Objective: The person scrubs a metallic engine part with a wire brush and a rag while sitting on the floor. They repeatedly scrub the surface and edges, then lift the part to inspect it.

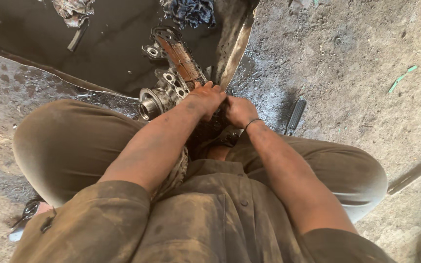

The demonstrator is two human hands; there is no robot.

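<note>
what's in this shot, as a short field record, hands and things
left hand: rests on the engine part, grip hidden
right hand: closed low against the same part, wristband on
engine part: grimy metal, lies half over a dark oily tray
rags: on the tray's far side
black handle: on the ground right of the hands
ground: dusty, stained

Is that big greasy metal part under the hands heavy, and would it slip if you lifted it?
Probably heavy: the metal part looks like thick cast metal with bolt holes and a hub. Likely slippery too, since it lies over a dark oily tray and looks greasy. It seems stiff, not floppy. The left hand and right hand press at its near end.
</note>
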